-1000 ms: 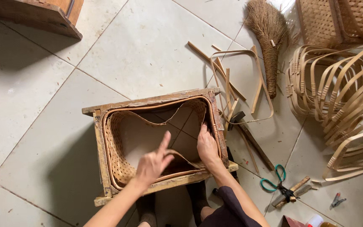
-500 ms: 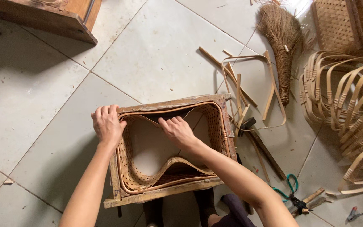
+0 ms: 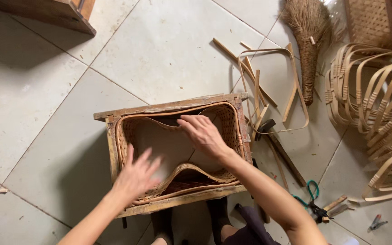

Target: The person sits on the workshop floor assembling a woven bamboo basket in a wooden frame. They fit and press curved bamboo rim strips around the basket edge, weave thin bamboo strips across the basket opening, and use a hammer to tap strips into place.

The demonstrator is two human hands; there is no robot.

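- A wooden frame [image 3: 173,109] sits on the tiled floor [image 3: 159,50], roughly at its middle, just in front of the person's feet.
- A woven basket [image 3: 225,120] is set inside the frame, its rim running along the inner edges; the near and far walls bow inward.
- The right hand [image 3: 205,134] reaches into the basket near the frame's far right corner, fingers stretched and slightly curled, pressing on the woven wall; it grips nothing.
- The left hand [image 3: 137,177] is over the near left part of the basket, fingers spread wide and blurred; it holds nothing, and I cannot tell whether it touches the weave.
- A hammer [image 3: 277,145] lies on the floor just beside the frame's right edge.
- Loose bamboo strips [image 3: 255,86] and a bent hoop lie past the frame's far right corner.
- A straw broom [image 3: 309,41] lies toward the floor's far right.
- A pile of bent rattan rims [image 3: 377,100] is at the right edge.
- Green-handled scissors [image 3: 311,199] lie near the right forearm.
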